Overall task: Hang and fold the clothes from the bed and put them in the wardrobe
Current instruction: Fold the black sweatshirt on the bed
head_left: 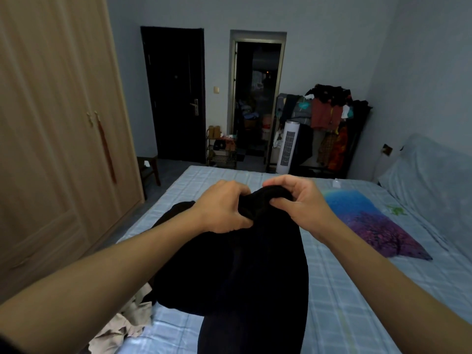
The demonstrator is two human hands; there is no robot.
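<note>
Both hands, left hand [224, 208] and right hand [296, 200], pinch the black garment's [242, 264] top edge above the bed [344, 290], probably to straighten it.

Room lighting: dim. Walls [319, 16]: pale blue-grey. Far wall: closed dark door [176, 98] left, open doorway [256, 98] right; low shoe rack [221, 149] between them. Right corner: white tower fan [286, 146], loaded clothes rack [332, 129].
</note>
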